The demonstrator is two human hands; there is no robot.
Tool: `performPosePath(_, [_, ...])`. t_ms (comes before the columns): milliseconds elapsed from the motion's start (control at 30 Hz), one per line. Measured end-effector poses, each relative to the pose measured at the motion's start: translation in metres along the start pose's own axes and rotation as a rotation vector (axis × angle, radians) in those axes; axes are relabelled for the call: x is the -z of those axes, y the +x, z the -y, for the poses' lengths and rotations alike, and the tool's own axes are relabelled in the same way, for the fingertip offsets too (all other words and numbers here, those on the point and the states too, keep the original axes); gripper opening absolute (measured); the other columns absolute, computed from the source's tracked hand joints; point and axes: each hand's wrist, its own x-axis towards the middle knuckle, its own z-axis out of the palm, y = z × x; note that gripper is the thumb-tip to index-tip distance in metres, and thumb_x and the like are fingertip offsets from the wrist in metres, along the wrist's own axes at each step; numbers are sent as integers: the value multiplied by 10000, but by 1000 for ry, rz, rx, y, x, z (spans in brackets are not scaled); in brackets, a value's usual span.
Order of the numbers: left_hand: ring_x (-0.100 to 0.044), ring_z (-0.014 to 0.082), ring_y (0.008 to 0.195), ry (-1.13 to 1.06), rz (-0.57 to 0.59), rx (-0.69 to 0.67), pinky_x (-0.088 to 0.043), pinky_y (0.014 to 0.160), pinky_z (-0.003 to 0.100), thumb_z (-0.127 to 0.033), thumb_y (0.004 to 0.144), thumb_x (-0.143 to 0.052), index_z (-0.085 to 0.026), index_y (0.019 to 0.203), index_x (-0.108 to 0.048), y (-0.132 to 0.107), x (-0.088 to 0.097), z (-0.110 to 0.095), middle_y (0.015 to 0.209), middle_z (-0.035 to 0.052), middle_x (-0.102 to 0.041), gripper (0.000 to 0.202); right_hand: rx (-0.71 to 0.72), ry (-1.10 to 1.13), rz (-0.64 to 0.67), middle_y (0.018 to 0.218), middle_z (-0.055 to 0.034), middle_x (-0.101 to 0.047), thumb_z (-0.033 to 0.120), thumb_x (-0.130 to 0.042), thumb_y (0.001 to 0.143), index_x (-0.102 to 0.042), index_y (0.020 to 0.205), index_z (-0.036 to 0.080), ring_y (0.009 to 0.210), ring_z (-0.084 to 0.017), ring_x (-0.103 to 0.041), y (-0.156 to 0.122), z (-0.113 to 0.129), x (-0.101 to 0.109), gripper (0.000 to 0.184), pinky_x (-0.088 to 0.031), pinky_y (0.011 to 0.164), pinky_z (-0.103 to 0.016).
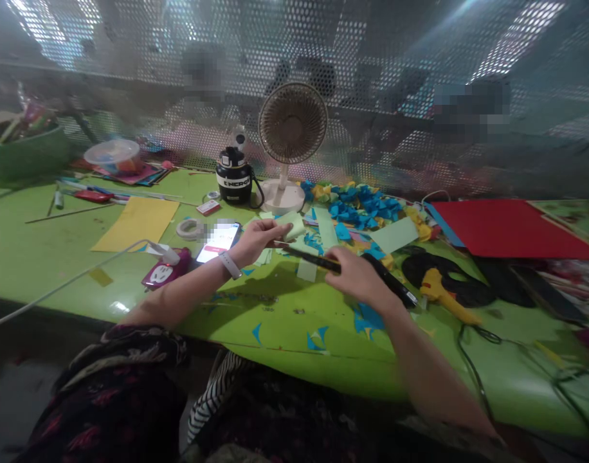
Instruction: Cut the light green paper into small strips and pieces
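Note:
My left hand [263, 239] is closed on a small pale green piece of paper [293, 225], pinched between thumb and fingers. My right hand [357, 276] grips a slim, dark, stick-like tool [316, 258], whose thin end points left toward the paper and my left fingertips. Its exact kind is unclear. Beneath and behind both hands lie pale green paper strips [326, 226] and blue scraps. Just beyond my right hand rests a long black object [391, 280]. A lit phone [218, 242] lies beside my left wrist.
A white fan [293, 125] and black bottle [234, 180] stand at the back, near blue and yellow paper pieces [366, 204]. Left are yellow paper [139, 222], tape [189, 228] and a corded purple socket [165, 270]. Right are a yellow glue gun [446, 297] and red sheet [511, 228].

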Motion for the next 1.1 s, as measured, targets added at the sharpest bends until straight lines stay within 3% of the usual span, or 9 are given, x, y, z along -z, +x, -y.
performPosePath(100, [-709,146,665,-7,0,6,-572,637,247,-437,609,-891,-119,650,-568,1,1,-3,649,-9,-633,455,-121,-14,-332,1045,-98,-692,226,-606,738,-593,1024,213,925,-293,-659,1,-14,13,287,-494,756,-375])
performPosePath(200, [-713,151,674,2,1,16,-573,645,254,-417,626,-885,-118,657,-576,1,2,-5,653,0,-644,432,-22,7,-474,1089,-89,-695,206,-593,730,-605,1044,224,987,-293,-673,-1,-22,20,314,-513,846,-405])
performPosePath(367, [-696,129,655,28,-8,39,-580,667,262,-378,670,-864,-120,680,-596,1,1,-5,683,21,-685,372,102,9,-465,1034,-81,-710,203,-588,719,-619,1012,233,944,-286,-690,-5,-20,20,296,-541,811,-409])
performPosePath(667, [-711,147,680,28,7,43,-588,685,278,-371,665,-871,-113,680,-605,1,3,-5,675,21,-677,370,119,20,-494,1017,-77,-713,202,-597,715,-629,1007,231,936,-280,-695,-6,-24,27,295,-546,819,-400])
performPosePath(900, [-692,136,634,24,19,43,-593,695,288,-414,634,-883,-114,636,-599,0,0,-4,631,10,-652,413,171,-18,-404,1039,-96,-704,187,-568,728,-628,998,219,960,-292,-684,-5,-23,23,279,-543,830,-415])
performPosePath(1100, [-706,171,657,42,62,121,-605,677,299,-463,614,-888,-92,701,-660,-3,-1,-7,601,10,-621,444,188,-42,-351,1049,-103,-715,187,-565,737,-645,1013,214,988,-310,-687,-4,-24,21,289,-549,847,-439])
